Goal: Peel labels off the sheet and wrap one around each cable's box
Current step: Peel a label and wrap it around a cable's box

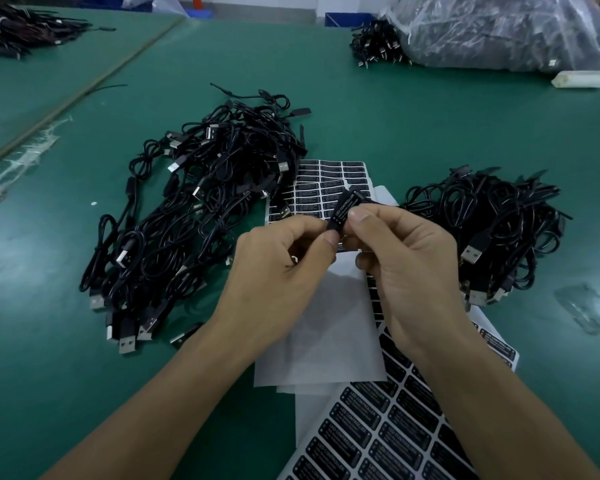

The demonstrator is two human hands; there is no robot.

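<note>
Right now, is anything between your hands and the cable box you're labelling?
Nothing visible stands in the way. The left hand and the right hand both already pinch the box, with a label showing on its face, over the label sheet.

Left hand (284, 268) and right hand (406, 268) raised together, forearms converging, fingertips of both pinching box (343, 211).

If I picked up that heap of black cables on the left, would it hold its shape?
Probably not: the cable heap is thin looped cords, so it would likely sag. Loops look tangled, so strands may drag neighbours along. Loose USB plugs might dangle.
</note>
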